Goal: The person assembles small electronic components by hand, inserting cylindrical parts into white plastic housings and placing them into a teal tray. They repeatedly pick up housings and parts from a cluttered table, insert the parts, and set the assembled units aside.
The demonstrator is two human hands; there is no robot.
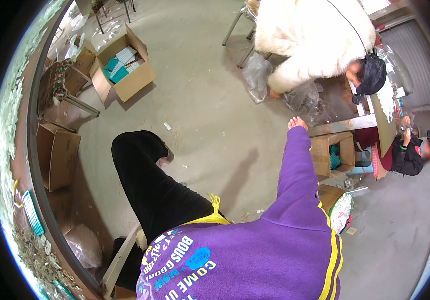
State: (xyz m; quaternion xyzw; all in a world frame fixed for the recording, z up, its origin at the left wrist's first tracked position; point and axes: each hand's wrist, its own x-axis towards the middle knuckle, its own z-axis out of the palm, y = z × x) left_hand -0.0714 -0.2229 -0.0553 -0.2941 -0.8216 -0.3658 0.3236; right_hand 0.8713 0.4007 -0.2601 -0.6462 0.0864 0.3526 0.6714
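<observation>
Evidently, we find the right hand [297, 123] extended at the end of its purple sleeve, right of centre in the upper half of the frame. Its fingers look drawn together; we cannot tell whether they pinch anything, as no object shows clearly between them. The left hand is out of view, so the right is the nearer by default.

We note the crumpled clear plastic [306, 101] just beyond the fingertips, above and slightly to the right of them. Its bulk slants from upper left toward lower right, though the folds make a long axis uncertain; contact with the fingers cannot be confirmed.

On edges, we record a pale beam [346, 125] just right of the hand, and below it an open cardboard box [346, 153] holding teal items [334, 159]. A co-worker in a cream coat [310, 40] bends over the same plastic from above, with the co-worker's hand [274, 94] low at its left side. A second clear bag [258, 77] lies farther upper left. We observe the widest open room on the grey floor [210, 110], left of the reaching arm.
</observation>
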